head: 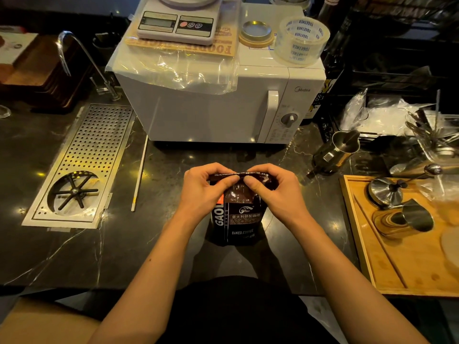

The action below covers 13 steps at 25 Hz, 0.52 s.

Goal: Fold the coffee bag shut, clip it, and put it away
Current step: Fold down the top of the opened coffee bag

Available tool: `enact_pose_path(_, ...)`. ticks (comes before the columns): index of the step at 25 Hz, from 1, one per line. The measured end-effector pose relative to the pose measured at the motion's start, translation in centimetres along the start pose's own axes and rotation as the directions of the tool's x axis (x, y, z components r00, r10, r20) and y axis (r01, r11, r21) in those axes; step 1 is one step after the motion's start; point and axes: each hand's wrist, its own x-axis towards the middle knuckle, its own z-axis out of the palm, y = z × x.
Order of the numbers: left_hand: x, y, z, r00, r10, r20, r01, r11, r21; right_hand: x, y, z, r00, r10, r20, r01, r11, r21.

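Desk [74,249] open L & R of bag [238,219]; microwave [211,105] blocks ahead, wood tray [367,256] far R, drip tray [82,165] L.

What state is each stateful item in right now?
coffee bag: upright on counter, top pinched flat, no clip on it
left hand: gripping bag top
right hand: gripping bag top
microwave: door closed
kitchen scale: display blank
tape roll: lying flat on microwave
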Motion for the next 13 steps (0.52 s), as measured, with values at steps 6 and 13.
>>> enact_pose_path(6,-0.1,0.1,0.0,1.000,0.010,0.007,-0.010,1.000,0.002,0.5,0.1,1.4,0.992,-0.039,-0.123,0.027,0.995,-0.099)
enact_pose_path(13,-0.7,-0.6,-0.4,0.995,-0.095,0.033,0.099,0.989,-0.114,0.5,0.3,1.9,0.984,-0.054,-0.171,0.043,0.997,-0.068)
